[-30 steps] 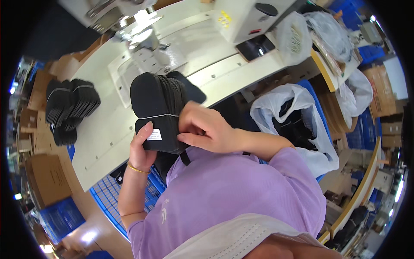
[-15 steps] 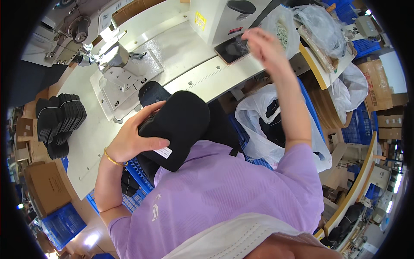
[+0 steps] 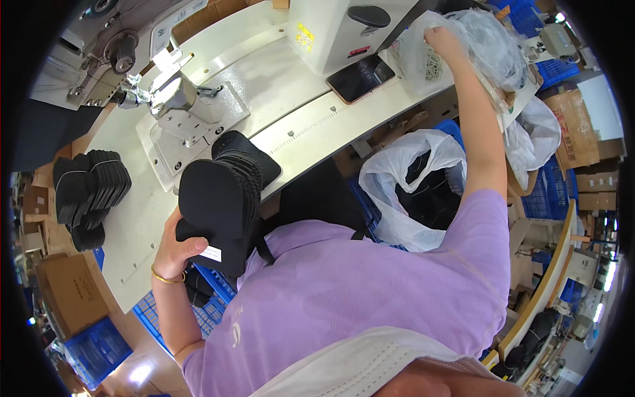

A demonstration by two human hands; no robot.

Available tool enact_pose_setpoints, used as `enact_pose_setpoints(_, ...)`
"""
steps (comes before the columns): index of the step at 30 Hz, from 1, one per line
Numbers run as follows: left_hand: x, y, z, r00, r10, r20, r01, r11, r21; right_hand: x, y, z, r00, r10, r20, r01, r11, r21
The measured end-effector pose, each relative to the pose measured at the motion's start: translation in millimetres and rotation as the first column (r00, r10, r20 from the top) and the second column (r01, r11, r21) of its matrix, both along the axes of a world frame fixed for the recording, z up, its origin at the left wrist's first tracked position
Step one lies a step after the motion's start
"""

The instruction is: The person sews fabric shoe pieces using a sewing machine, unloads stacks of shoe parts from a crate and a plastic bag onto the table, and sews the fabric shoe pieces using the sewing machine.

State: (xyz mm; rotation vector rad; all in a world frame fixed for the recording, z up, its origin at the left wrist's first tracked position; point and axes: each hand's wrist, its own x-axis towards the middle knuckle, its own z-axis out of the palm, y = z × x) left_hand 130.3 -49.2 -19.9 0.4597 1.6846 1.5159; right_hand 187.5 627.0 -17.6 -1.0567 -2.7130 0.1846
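Observation:
My left hand [image 3: 177, 246] grips a thick stack of black insole-shaped pieces [image 3: 213, 198] by its lower end, thumb on the front piece beside a small white label [image 3: 211, 253]. The stack is tilted up at the table's front edge, and its layered edges show on the right. My right arm reaches far to the right. There my right hand [image 3: 446, 44], fingers curled, is at a clear plastic bag [image 3: 413, 49] with pale loops, perhaps rubber bands or string [image 3: 433, 67], in it. What those fingers hold is not discernible.
A sewing machine [image 3: 175, 99] stands on the white table [image 3: 126, 264]. Another bundle of black pieces [image 3: 92, 185] lies at the left. A phone [image 3: 360, 78] rests near the bag. Below the table edge, a white plastic bag [image 3: 390, 198] holds black pieces. A blue crate [image 3: 211, 311] is beneath my left arm.
My right hand has moved from above the phone, right and away from me, to the clear bag. My left hand has shifted left and turned the stack, so its layered edges now show.

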Motion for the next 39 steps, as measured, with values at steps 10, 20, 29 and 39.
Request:
enact_pose_setpoints(10,-1.7,-12.5,-22.9,0.971,0.213,0.112,-0.225,0.967,0.117,-36.8,127.6,-21.4,0.521,0.206,-0.828,-0.486,0.869,-0.090)
enact_pose_setpoints(20,-1.4,-56.0,-81.1,0.909,0.213,0.358,-0.364,0.823,0.435,22.8,-26.1,8.1,0.998,-0.058,0.025,0.045,0.929,0.368)
enact_pose_setpoints(29,28.4,21.2,-94.8,0.963,0.250,-0.102,-0.231,0.958,0.169,28.2,-372.4,-5.8,0.449,0.634,-0.630,-0.852,0.091,-0.515)
enact_pose_setpoints(39,-29.6,-81.2,-72.0,0.802,0.531,-0.274,-0.245,0.710,0.660,-44.5,-517.3,-46.7,0.336,0.383,-0.860,-0.914,-0.087,-0.396)
